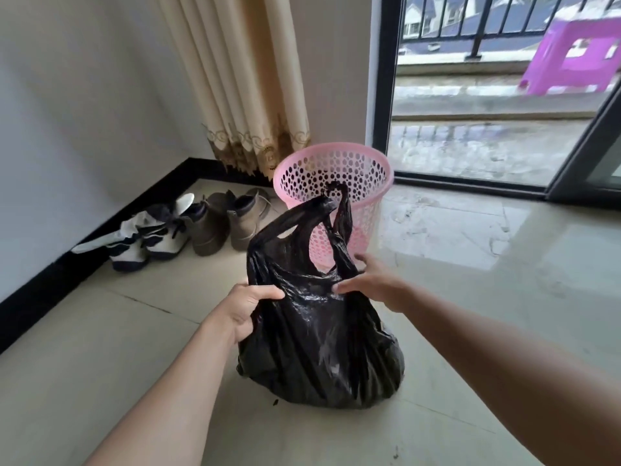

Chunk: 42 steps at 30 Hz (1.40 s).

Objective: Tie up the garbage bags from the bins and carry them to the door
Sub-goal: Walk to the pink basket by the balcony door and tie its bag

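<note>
Head cam: black bag (319,334) in front of pink bin (331,148), untied. Left hand (248,307) grips it, right hand (369,280) open, just touching. One-sided yank could tip it, spill.

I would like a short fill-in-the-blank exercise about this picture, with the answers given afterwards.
1. The black garbage bag stands on the ____.
2. The perforated bin behind it is ____ in colour.
3. The left hand grips the ____ near its top.
4. Some shoes lie along the wall, to the ____ of the bin.
Answers: floor; pink; bag; left.
</note>
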### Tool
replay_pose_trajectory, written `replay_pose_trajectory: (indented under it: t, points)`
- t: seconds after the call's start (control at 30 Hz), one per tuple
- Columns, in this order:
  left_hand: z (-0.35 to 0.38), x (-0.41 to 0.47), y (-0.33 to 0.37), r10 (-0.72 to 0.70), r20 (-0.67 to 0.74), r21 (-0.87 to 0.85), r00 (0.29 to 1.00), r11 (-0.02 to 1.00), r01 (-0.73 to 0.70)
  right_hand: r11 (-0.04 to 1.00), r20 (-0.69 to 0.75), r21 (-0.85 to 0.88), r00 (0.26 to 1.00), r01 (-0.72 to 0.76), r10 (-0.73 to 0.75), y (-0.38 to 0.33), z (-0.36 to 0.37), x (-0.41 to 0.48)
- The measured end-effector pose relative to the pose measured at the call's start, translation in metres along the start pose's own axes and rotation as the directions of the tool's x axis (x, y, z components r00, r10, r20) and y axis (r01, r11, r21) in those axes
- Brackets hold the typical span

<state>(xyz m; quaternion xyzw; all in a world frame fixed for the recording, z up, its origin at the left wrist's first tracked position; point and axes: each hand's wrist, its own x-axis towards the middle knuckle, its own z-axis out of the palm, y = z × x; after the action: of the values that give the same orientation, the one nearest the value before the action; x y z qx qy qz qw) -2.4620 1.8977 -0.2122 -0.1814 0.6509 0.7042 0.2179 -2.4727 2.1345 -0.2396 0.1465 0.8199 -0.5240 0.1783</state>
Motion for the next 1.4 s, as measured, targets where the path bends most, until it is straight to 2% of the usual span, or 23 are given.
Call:
replay_pose_trajectory:
  t: [0.17,0.37,0.43,0.53,0.7,0.8,0.87,0.93,1.03,1.1,1.17,1.23,1.3,1.33,1.4]
  points:
    - [-0.001,-0.003,-0.011,-0.002,-0.013,0.145,1.0,0.989,0.004,0.993,-0.036,0.044,0.994,-0.106,0.107,0.004,-0.003,-0.009]
    - [0.001,0.006,-0.007,0.092,-0.087,-0.023,0.992,0.995,-0.095,0.944,-0.102,0.321,0.988,-0.078,0.116,0.004,-0.023,-0.013]
    - [0.007,0.009,-0.006,0.112,-0.12,-0.097,0.986,0.988,-0.124,0.919,-0.095,0.387,0.988,-0.074,0.119,0.001,-0.023,-0.013]
    - [0.014,0.015,-0.008,0.138,-0.171,-0.105,0.976,0.982,-0.158,0.869,-0.049,0.486,0.99,-0.095,0.135,-0.004,-0.019,-0.015]
    - [0.014,0.011,-0.007,0.093,-0.031,-0.174,0.995,0.98,-0.097,0.82,0.003,0.559,0.989,-0.122,0.145,-0.01,-0.01,-0.014]
    - [0.013,0.014,-0.008,-0.003,0.02,-0.186,1.0,0.983,0.007,0.795,0.128,0.597,0.991,-0.106,0.037,-0.012,-0.005,-0.015]
    - [0.014,0.014,-0.007,-0.052,0.033,-0.212,0.998,0.976,0.057,0.832,0.206,0.548,0.978,-0.083,-0.039,-0.011,-0.003,-0.014]
    - [0.014,0.015,-0.005,-0.073,0.05,-0.237,0.996,0.968,0.083,0.878,0.236,0.47,0.971,-0.092,-0.024,-0.011,0.001,-0.013]
    - [0.023,0.014,-0.003,-0.064,0.111,-0.341,0.992,0.935,0.098,0.867,0.118,0.477,0.988,-0.141,0.096,-0.014,0.011,-0.013]
    - [0.029,0.017,-0.003,-0.067,0.091,-0.426,0.994,0.899,0.1,0.859,0.036,0.495,0.99,-0.134,0.134,-0.015,0.014,-0.012]
    - [0.033,0.02,-0.002,-0.058,0.075,-0.496,0.996,0.864,0.087,0.832,0.044,0.533,0.987,-0.154,0.155,-0.017,0.015,-0.012]
    - [0.034,0.018,-0.002,-0.033,0.101,-0.56,0.994,0.824,0.084,0.764,0.086,0.616,0.98,-0.194,0.18,-0.02,0.013,-0.011]
    - [0.035,0.017,-0.004,-0.019,0.118,-0.486,0.993,0.87,0.075,0.645,0.122,0.737,0.978,-0.202,0.167,-0.022,0.012,-0.009]
    - [0.037,0.017,-0.007,-0.001,0.066,-0.366,0.998,0.93,0.025,0.572,0.139,0.795,0.979,-0.202,0.152,-0.022,0.012,-0.007]
    - [0.043,0.018,-0.013,0.12,-0.115,-0.029,0.986,0.992,-0.124,0.506,0.126,0.839,0.976,-0.2,0.177,-0.021,0.014,-0.002]
